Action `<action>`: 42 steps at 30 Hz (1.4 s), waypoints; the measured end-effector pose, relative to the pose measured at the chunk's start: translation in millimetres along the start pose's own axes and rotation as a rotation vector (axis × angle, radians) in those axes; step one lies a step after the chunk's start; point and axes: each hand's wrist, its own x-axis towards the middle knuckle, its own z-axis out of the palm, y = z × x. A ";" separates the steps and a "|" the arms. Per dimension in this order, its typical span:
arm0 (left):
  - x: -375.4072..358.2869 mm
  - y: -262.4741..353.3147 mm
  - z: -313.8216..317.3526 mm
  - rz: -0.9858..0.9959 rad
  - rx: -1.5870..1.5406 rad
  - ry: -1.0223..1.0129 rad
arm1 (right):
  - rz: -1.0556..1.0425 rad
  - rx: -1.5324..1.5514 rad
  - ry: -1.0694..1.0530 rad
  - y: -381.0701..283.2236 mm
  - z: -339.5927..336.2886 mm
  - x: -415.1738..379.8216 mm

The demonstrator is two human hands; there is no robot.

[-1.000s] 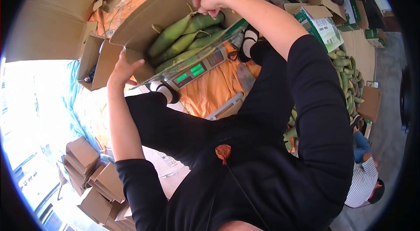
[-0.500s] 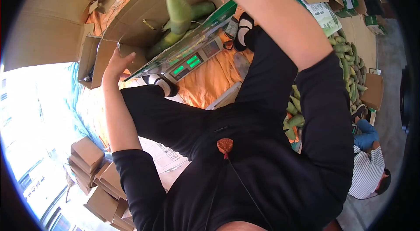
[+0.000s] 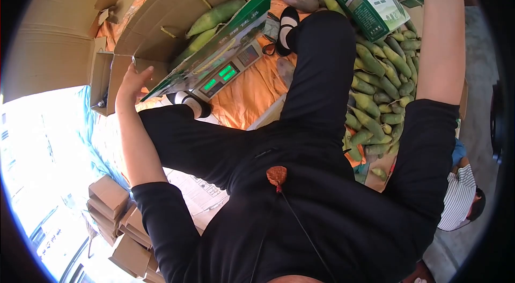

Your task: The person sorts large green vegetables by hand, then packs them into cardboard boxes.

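Box (image 3: 161, 17) touched at corner by left hand (image 3: 133, 83), thumb spread from fingers; radishes (image 3: 217, 16) contained beyond fingertips; right fingers' state cannot be told.

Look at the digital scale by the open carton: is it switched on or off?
On: the digital scale shows two green-lit readouts, though their digits are too blurred to read.

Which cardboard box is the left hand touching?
The big open box by the scale with glowing green numbers. Long green vegetables lie inside, and the left hand is at its corner, away from the stacked boxes.
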 end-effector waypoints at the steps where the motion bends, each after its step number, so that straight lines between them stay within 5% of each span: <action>1: -0.1 -0.3 0.2 0.005 -0.006 0.002 | -0.004 -0.102 0.127 6.9 -3.4 -9.7; 8: 10.4 -7.9 0.5 0.027 -0.035 -0.016 | 0.221 -0.397 0.484 79.2 -71.0 -51.0; 10: 20.5 -17.4 2.0 0.025 0.009 0.034 | 0.236 -0.250 0.481 113.5 -112.1 -62.3; 14: 4.7 -3.8 1.4 0.006 -0.067 0.015 | 0.484 -0.806 0.562 155.4 -141.1 -94.3; 16: 1.9 -0.8 0.6 -0.004 -0.048 0.026 | 0.749 -1.122 0.284 173.6 -166.4 -110.5; 18: 1.8 1.1 0.6 -0.006 -0.035 0.041 | 0.697 -1.385 0.041 201.2 -193.7 -123.0; 22: 5.8 -1.3 4.0 -0.034 -0.066 0.066 | 0.726 -1.093 0.162 169.7 -103.1 -91.0; 30: 4.2 3.0 0.5 -0.039 -0.047 0.062 | 0.409 -0.758 -0.523 176.2 53.0 3.5; 35: 2.3 2.8 -0.8 -0.027 -0.058 0.054 | 0.316 -1.022 -1.013 216.7 138.3 34.9; 38: 2.6 2.1 -0.4 -0.034 -0.074 0.053 | 0.378 -1.143 -1.187 254.5 176.7 42.1; 40: 1.8 3.1 0.2 -0.008 -0.041 0.100 | 0.685 -1.284 -1.411 281.9 196.4 43.7; 42: 2.6 5.3 -2.0 -0.025 -0.041 0.079 | 0.771 -1.282 -1.428 303.6 209.0 42.8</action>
